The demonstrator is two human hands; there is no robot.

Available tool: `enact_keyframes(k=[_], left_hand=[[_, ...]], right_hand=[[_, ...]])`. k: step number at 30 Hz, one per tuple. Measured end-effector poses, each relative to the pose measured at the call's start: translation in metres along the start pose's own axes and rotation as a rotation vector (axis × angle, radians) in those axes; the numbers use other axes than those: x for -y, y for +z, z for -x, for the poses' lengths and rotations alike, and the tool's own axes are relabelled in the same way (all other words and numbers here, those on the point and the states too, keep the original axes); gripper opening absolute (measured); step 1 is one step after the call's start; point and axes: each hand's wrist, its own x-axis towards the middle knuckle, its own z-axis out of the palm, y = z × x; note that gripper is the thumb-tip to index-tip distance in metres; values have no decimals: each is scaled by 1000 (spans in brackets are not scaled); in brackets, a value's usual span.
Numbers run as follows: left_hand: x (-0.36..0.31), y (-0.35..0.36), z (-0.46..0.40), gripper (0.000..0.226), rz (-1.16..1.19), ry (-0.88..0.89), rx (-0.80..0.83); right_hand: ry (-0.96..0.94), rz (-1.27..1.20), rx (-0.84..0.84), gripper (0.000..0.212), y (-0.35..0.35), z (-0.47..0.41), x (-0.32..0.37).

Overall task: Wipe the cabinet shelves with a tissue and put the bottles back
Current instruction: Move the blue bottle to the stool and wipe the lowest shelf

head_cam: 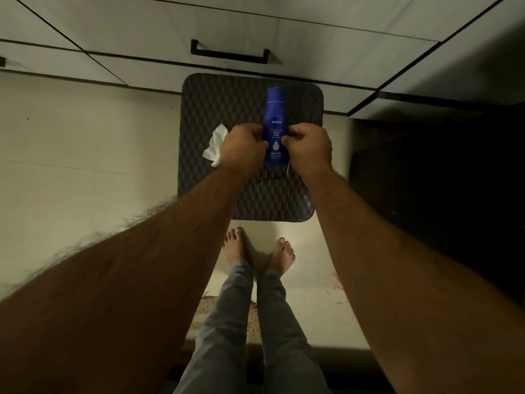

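A blue Nivea body milk bottle (274, 118) is held upright between both hands above a dark woven stool top (250, 194). My left hand (243, 145) grips the bottle's left side, and a crumpled white tissue (216, 146) sticks out from behind that hand. My right hand (309, 146) pinches the bottle's right side with curled fingers. The bottle's lower part is partly hidden by my fingers.
White cabinet drawers with a black handle (230, 54) run across the top of the view. A dark open area (440, 172) lies to the right. My bare feet (258, 251) stand on the pale floor below the stool.
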Motion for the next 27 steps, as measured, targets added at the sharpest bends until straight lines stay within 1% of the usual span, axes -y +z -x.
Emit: enact_keyframes(k=[4, 7, 12, 15, 18, 20, 22, 24, 27], left_hand=[[1, 2, -3, 40, -20, 6, 27], [3, 4, 1, 45, 20, 14, 36], [3, 1, 10, 46, 104, 31, 24], [1, -7, 20, 41, 126, 55, -51], [7, -24, 29, 33, 112, 72, -202], [21, -39, 30, 31, 88, 51, -299], [35, -52, 30, 30, 55, 26, -346], [49, -60, 30, 30, 15, -7, -346], [65, -64, 29, 32, -12, -73, -290]], right_hand=[[-10, 75, 4, 28, 3, -4, -1], [-5, 111, 10, 28, 3, -2, -5], [4, 125, -16, 27, -3, 5, -1], [1, 136, -67, 24, -8, 13, 5], [-54, 134, -81, 24, -7, 24, 14], [-98, 135, -39, 25, -1, 30, 24], [-150, 148, 21, 28, 7, 33, 35], [-190, 196, 98, 33, 20, 35, 46], [-259, 394, 189, 43, 44, 35, 55]])
